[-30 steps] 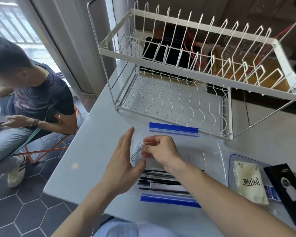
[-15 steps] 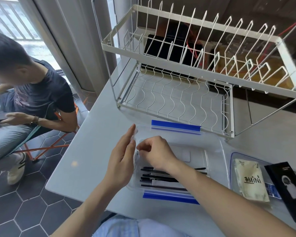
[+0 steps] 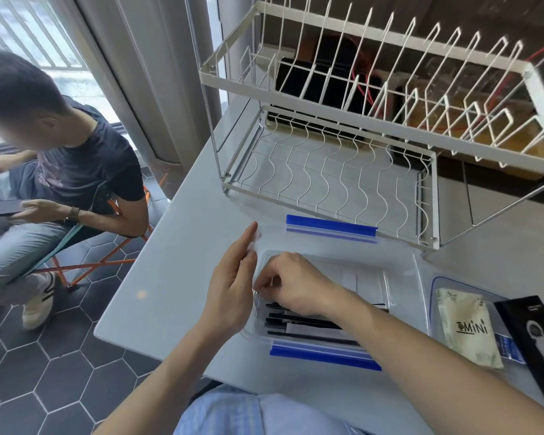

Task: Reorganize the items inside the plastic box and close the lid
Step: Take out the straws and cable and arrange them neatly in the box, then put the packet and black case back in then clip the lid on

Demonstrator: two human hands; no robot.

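Now the right hand (image 3: 296, 282) has dropped into the box (image 3: 402, 277), fingers pinched on something small; the left hand (image 3: 233, 287) stands flat, fingers spread, at the box's left edge.

Dark hexagon floor (image 3: 29, 365) — perhaps tile.

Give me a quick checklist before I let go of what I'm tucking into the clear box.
1. Right hand inside the clear box: ok.
2. Item pinched in its fingers fully seated: cannot tell, too small.
3. Left hand open at the box's left wall, holding nothing: ok.
4. Black items lying flat in the box: ok.
5. Lid on the box: not ok, it lies on the table to the right with a pouch on it.
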